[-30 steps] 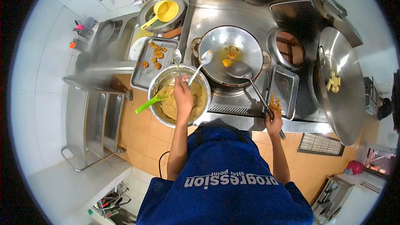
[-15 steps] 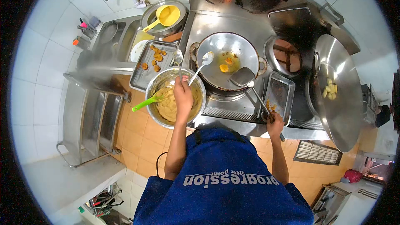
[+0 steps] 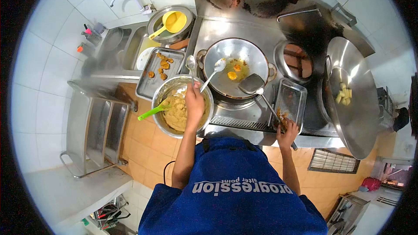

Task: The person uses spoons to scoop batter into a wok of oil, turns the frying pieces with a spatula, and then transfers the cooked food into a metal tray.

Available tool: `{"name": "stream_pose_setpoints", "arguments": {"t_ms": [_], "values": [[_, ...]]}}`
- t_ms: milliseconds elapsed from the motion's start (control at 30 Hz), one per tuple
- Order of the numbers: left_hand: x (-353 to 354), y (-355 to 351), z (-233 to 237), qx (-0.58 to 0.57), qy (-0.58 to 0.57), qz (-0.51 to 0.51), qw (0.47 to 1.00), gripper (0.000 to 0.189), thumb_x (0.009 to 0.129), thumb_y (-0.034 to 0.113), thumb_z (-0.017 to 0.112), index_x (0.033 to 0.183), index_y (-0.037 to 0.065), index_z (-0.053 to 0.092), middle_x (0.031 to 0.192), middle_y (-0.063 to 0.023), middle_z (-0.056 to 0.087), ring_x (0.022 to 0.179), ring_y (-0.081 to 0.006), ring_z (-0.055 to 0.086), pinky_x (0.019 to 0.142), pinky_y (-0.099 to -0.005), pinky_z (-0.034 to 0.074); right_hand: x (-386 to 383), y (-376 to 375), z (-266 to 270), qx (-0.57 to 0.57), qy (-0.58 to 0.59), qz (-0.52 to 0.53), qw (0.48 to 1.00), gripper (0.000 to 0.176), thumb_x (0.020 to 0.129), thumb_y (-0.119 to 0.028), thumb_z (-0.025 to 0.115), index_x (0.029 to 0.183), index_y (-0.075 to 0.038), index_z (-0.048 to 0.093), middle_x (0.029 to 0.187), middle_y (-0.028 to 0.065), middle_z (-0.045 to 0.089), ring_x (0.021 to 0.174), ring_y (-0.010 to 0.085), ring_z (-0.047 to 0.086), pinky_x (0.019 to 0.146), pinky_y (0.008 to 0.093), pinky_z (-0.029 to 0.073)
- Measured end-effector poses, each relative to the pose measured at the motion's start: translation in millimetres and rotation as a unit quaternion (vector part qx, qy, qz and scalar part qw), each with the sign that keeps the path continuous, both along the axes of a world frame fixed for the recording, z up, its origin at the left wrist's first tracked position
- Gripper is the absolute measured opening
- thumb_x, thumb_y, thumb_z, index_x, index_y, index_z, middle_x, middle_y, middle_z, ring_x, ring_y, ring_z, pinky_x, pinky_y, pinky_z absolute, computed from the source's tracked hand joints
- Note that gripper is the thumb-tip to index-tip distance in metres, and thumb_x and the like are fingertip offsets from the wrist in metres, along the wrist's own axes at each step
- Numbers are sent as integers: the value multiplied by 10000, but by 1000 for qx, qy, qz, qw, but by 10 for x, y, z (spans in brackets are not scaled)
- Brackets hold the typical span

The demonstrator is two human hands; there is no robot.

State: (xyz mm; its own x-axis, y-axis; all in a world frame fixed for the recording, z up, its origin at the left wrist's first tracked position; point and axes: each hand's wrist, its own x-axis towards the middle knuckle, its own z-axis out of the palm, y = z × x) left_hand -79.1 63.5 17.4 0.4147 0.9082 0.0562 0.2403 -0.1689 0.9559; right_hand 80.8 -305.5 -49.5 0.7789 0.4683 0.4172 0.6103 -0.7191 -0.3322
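My left hand (image 3: pixel 195 103) is closed round the handles of two metal spoons, over a steel bowl (image 3: pixel 157 122) of thick yellowish batter (image 3: pixel 176 115). One spoon (image 3: pixel 190 62) points up beside the bowl; the other spoon (image 3: pixel 220 65) reaches over the wok's left edge. A green-handled utensil (image 3: pixel 150 112) rests in the batter. In the wok (image 3: pixel 217 51), orange-yellow lumps (image 3: pixel 232 75) lie in oil. My right hand (image 3: pixel 288 136) is on the long handle of a wok spatula (image 3: pixel 251 83), fingers bent around it, the blade at the wok's right side.
Browned pieces (image 3: pixel 164 64) lie in a metal tray (image 3: pixel 143 88) left of the wok. Another tray (image 3: pixel 292 98) with crumbs sits under the spatula handle. A large steel pan (image 3: pixel 359 117) with pale chunks stands at right. A yellow dipper (image 3: pixel 176 21) rests on a pot near the tap.
The spatula blade has shifted slightly down and left in the wok. My right hand's fingers look less tightly wrapped on the handle. My left hand still has both spoons, with the bowl spoon slightly right.
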Motion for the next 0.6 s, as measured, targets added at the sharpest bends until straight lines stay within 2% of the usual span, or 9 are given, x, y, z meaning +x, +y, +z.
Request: {"name": "stream_pose_setpoints", "arguments": {"t_ms": [133,200,233,333,367,400,433,533,600], "values": [[-53,5,-93,6,-22,-5,1000,198,1007,127,424,1007,-13,562,864,-182,607,809,-301,574,771,-382,448,-145,263,59,63,1,65,996,351,785,-158,682,1117,-68,613,1099,161,574,1052,349,516,894,482,378],[-86,30,-146,42,2,-20,999,214,1035,170,411,1030,14,556,846,-79,568,744,-140,521,658,-312,469,-238,411,51,74,29,126,989,268,798,-122,667,1056,-59,628,1032,151,604,987,351,545,867,470,399],[-91,31,-175,42,1,-22,999,214,1035,170,411,1030,14,556,846,-79,568,744,-140,521,658,-312,469,-279,490,32,81,55,166,981,246,800,-106,664,1037,-53,631,993,148,616,951,353,561,846,462,413],[-148,25,-170,34,-38,-4,999,213,1032,168,409,1031,14,556,847,-81,566,760,-154,535,662,-311,468,-491,698,-3,93,215,209,949,170,811,-89,701,975,-52,678,872,139,662,808,322,627,767,412,468],[-185,16,-123,16,-22,-3,1000,211,1018,151,418,1020,-2,563,860,-144,590,785,-243,562,715,-351,462,-579,777,18,104,261,215,935,122,819,-112,720,929,-61,704,836,122,687,754,282,652,727,400,494],[-220,4,-69,-2,-6,-2,1000,209,1004,134,427,1009,-18,570,873,-208,614,811,-331,589,768,-392,455,-623,830,33,90,249,256,930,104,821,-120,725,902,-58,710,828,118,696,725,276,658,697,395,503],[-250,-13,-10,0,-9,3,1000,209,1004,134,427,1009,-18,570,873,-208,614,811,-331,589,768,-392,455,-647,886,54,76,236,297,922,92,822,-127,730,876,-54,715,819,113,706,697,271,664,667,390,513],[-343,-10,-6,33,16,3,999,231,1012,151,419,1009,-20,575,828,-218,620,764,-365,601,717,-416,464,-732,1016,40,67,257,316,911,67,798,-94,755,828,-42,724,740,101,689,597,206,627,602,337,492],[-396,-11,-19,21,23,8,999,237,1015,159,417,1011,-18,575,829,-222,621,772,-371,603,718,-422,462,-741,1082,51,64,249,316,913,64,799,-95,753,814,-40,724,723,97,686,584,203,627,594,335,494]]}}
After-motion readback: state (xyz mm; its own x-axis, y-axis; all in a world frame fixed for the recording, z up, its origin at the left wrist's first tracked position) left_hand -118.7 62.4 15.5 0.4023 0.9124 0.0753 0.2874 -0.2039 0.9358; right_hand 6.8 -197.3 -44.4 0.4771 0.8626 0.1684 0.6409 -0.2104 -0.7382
